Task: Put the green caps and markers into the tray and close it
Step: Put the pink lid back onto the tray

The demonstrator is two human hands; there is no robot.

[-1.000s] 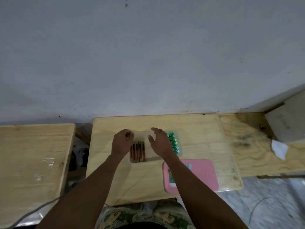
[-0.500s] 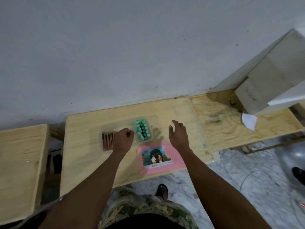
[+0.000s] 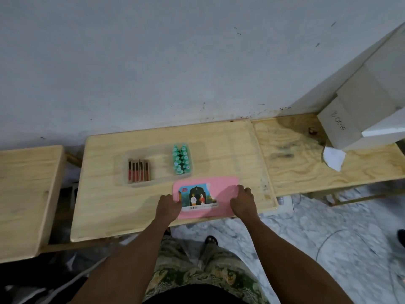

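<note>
A clear plastic tray point(image 3: 163, 160) sits on the light wooden table point(image 3: 105, 207). Green caps point(image 3: 181, 159) stand packed in its right end, and several reddish-brown markers point(image 3: 139, 170) lie side by side in its left end. In front of the tray lies a pink lid point(image 3: 221, 185) with a picture sticker. My left hand point(image 3: 168, 207) grips the lid's left edge and my right hand point(image 3: 242, 201) grips its right edge. Both hands are nearer to me than the tray and do not touch it.
A second wooden table point(image 3: 22, 194) stands to the left across a gap. A darker plywood bench point(image 3: 317, 163) adjoins on the right, carrying a white cardboard box point(image 3: 368, 102) and a scrap of paper point(image 3: 333, 157). A grey wall runs behind. Marble floor lies below.
Both hands left the tray and came down onto the pink lid, one at each side edge. The camera view swung, so the tray now appears further left and up.
</note>
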